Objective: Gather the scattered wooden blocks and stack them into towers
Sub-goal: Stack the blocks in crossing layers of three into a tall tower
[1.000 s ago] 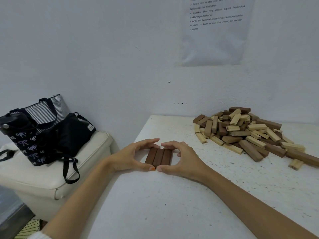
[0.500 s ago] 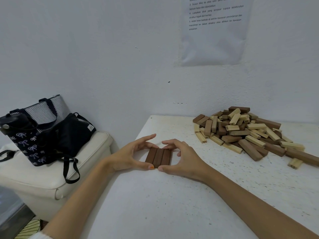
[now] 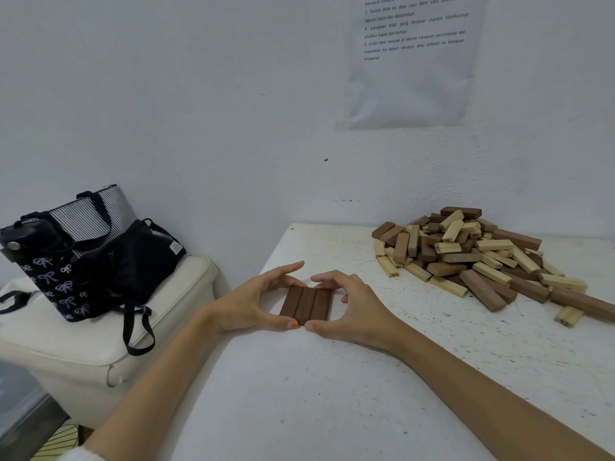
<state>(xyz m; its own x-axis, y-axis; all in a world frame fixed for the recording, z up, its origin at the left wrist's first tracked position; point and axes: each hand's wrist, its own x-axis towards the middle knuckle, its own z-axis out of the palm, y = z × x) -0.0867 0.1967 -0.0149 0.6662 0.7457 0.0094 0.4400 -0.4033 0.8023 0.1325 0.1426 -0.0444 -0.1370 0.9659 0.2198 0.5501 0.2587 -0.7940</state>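
both forearms reach forward and converge. the left hand (image 3: pixel 249 304) has loosely extended, lifted fingers; the right hand (image 3: pixel 356 311) curls round the block row (image 3: pixel 306 306); thumb tips almost touch.

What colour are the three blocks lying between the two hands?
The three rectangular wooden blocks are dark reddish brown. The head view shows them best.
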